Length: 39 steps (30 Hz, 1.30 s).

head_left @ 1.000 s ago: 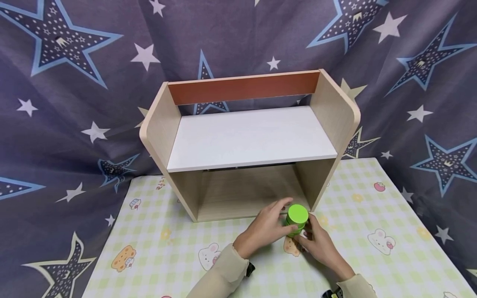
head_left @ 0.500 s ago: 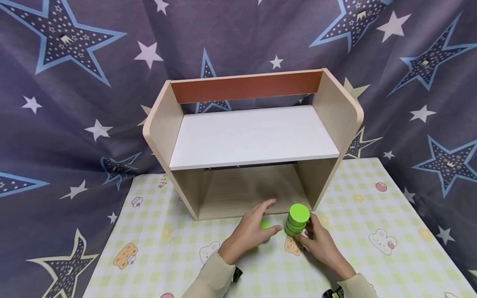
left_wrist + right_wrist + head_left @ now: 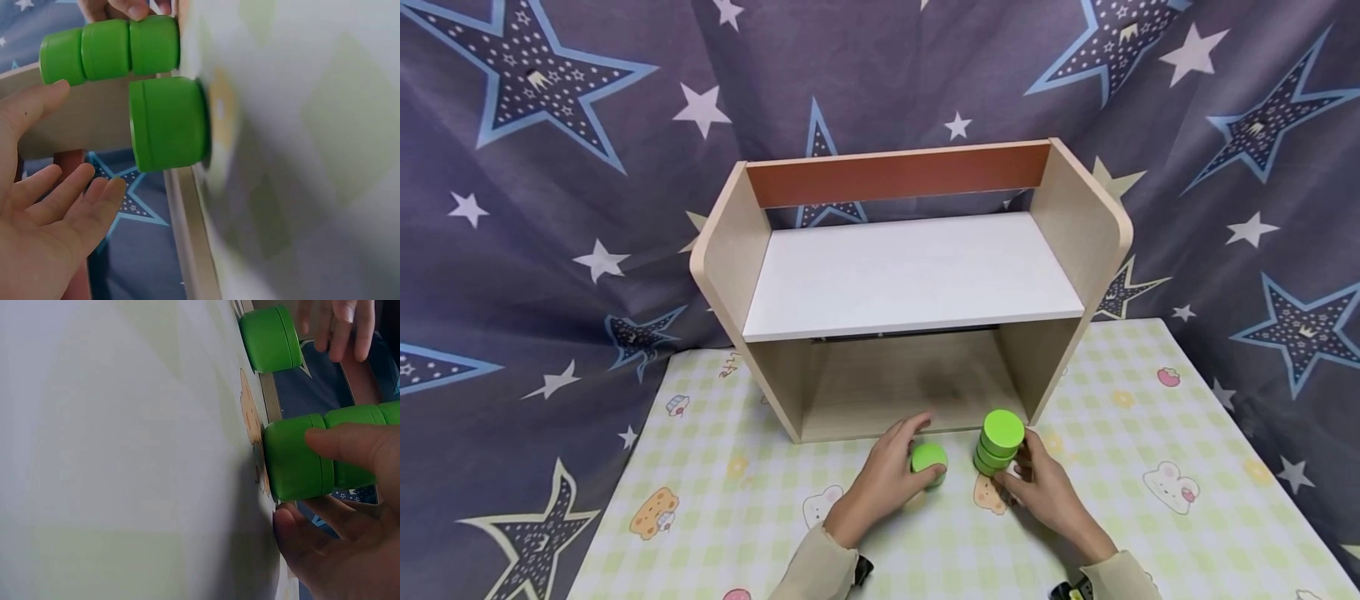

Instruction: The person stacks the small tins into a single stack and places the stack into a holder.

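Note:
Three green round tubs stand in an upright stack point(image 3: 1002, 435) on the table. My right hand point(image 3: 1047, 492) grips the bottom tub point(image 3: 290, 467), thumb on one side and fingers on the other. To the left of the stack, a single green tub point(image 3: 929, 458) stands on the cloth. My left hand point(image 3: 880, 477) is beside this tub, its thumb and fingers spread. In the left wrist view, a gap shows between those fingers point(image 3: 75, 187) and the single tub.
A wooden shelf unit point(image 3: 887, 279) with a white upper board stands right behind the tubs. A checked cloth point(image 3: 1150, 433) with cartoon prints covers the table. A dark star-patterned curtain point(image 3: 880, 67) hangs behind and at both sides.
My left hand has left the top of the stack and moved left, down to the single tub. My right hand has stayed at the stack's base.

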Available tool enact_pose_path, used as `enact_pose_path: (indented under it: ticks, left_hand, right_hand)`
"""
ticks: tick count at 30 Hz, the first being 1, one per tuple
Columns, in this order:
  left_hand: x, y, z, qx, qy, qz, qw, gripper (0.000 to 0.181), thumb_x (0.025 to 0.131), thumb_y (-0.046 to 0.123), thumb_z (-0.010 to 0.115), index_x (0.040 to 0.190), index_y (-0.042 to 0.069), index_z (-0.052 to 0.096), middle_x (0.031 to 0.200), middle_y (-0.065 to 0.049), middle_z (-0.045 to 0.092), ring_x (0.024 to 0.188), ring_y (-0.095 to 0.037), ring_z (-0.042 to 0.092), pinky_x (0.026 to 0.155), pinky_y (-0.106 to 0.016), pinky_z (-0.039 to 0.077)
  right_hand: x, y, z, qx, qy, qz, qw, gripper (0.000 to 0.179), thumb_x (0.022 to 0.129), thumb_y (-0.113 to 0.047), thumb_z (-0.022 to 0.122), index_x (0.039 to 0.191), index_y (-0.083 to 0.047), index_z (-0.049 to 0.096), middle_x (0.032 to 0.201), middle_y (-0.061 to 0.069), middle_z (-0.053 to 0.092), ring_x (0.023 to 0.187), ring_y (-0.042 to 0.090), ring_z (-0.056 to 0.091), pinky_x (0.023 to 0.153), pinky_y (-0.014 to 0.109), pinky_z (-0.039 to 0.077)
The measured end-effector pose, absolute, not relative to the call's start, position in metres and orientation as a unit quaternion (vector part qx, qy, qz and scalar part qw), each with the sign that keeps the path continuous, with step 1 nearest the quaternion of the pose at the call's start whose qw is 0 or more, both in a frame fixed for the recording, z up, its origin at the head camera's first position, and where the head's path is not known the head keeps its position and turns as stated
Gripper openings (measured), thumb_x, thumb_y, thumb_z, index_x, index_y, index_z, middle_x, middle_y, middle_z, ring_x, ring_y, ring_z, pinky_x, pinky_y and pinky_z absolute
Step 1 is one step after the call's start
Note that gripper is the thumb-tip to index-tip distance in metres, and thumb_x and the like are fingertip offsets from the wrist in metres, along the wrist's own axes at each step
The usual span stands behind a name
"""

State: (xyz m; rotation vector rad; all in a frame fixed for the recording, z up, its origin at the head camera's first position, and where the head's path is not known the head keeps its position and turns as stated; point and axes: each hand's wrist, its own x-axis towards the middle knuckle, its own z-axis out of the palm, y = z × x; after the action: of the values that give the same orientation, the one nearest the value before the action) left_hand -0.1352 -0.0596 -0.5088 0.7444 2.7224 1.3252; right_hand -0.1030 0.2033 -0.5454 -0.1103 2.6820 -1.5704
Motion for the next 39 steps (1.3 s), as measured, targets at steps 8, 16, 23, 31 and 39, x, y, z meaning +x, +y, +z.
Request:
enact_pose_path:
  ticks: [8, 16, 23, 31, 39]
  left_hand:
    - [-0.132, -0.067, -0.521, 0.225, 0.874, 0.430, 0.021, 0.076, 0.085, 0.025, 0.083, 0.149, 0.014, 0.044, 0.141, -0.006, 0.054, 0.117, -0.029, 0.060, 0.096, -0.040, 0.053]
    - [-0.130, -0.070, -0.533, 0.216, 0.873, 0.435, 0.043, 0.078, 0.084, 0.020, 0.083, 0.150, 0.008, 0.043, 0.138, -0.010, 0.054, 0.118, -0.027, 0.059, 0.096, -0.036, 0.053]
    - [-0.130, -0.070, -0.538, 0.219, 0.875, 0.429, 0.047, 0.076, 0.084, 0.017, 0.082, 0.149, 0.006, 0.044, 0.132, -0.014, 0.057, 0.111, -0.021, 0.060, 0.091, -0.035, 0.055]
    - [-0.131, -0.070, -0.539, 0.226, 0.875, 0.423, 0.057, 0.075, 0.085, 0.014, 0.082, 0.148, 0.007, 0.044, 0.133, -0.013, 0.056, 0.111, -0.020, 0.060, 0.089, -0.032, 0.056]
    - [-0.132, -0.067, -0.540, 0.223, 0.873, 0.430, 0.062, 0.074, 0.085, 0.011, 0.082, 0.148, 0.006, 0.044, 0.131, -0.012, 0.057, 0.114, -0.021, 0.059, 0.091, -0.032, 0.056]
  right_hand:
    - [-0.103, 0.204, -0.546, -0.037, 0.861, -0.506, 0.014, 0.067, 0.088, -0.005, 0.076, 0.144, -0.004, 0.038, 0.132, 0.023, 0.059, 0.120, 0.038, 0.059, 0.095, 0.043, 0.054]
    - [-0.104, 0.204, -0.546, -0.038, 0.863, -0.504, 0.007, 0.068, 0.087, -0.003, 0.076, 0.144, -0.003, 0.039, 0.132, 0.024, 0.058, 0.119, 0.039, 0.059, 0.094, 0.043, 0.055]
    - [-0.103, 0.203, -0.546, -0.037, 0.864, -0.503, 0.008, 0.068, 0.088, -0.003, 0.076, 0.144, -0.003, 0.038, 0.131, 0.024, 0.059, 0.119, 0.038, 0.059, 0.094, 0.043, 0.055]
    - [-0.104, 0.204, -0.548, -0.035, 0.862, -0.506, 0.015, 0.068, 0.089, -0.005, 0.076, 0.145, -0.006, 0.038, 0.133, 0.023, 0.058, 0.120, 0.038, 0.059, 0.096, 0.044, 0.054]
    - [-0.103, 0.205, -0.549, -0.039, 0.860, -0.509, 0.008, 0.068, 0.088, -0.004, 0.076, 0.145, -0.006, 0.039, 0.133, 0.022, 0.059, 0.120, 0.038, 0.059, 0.095, 0.044, 0.054]
